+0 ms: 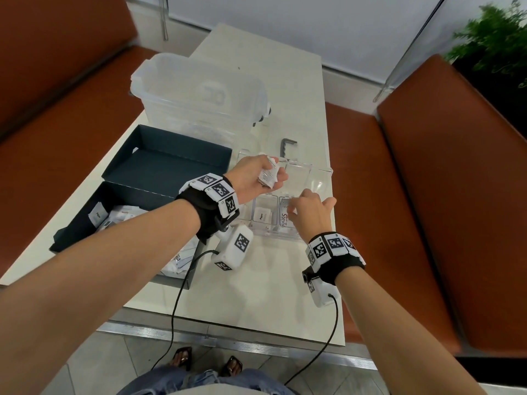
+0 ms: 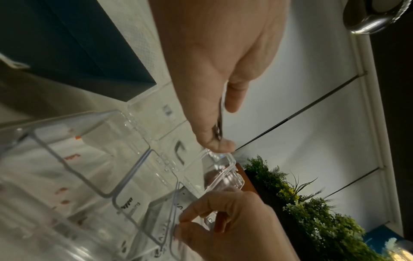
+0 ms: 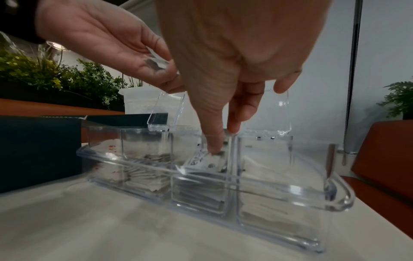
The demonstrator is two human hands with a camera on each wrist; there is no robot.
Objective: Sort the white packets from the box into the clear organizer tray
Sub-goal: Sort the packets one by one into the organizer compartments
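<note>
My left hand hovers over the back of the clear organizer tray and grips a small bunch of white packets. In the right wrist view the left hand holds those packets above the open lids. My right hand reaches down into a front compartment. Its thumb and forefinger pinch the top edge of a tilted white packet. A packet marked Stevia lies under that hand. The dark box at the left holds more white packets.
A large clear storage bin stands behind the box, whose dark lid lies open. A metal hex key rests behind the tray. Orange benches flank the white table. Cables hang from both wrist cameras.
</note>
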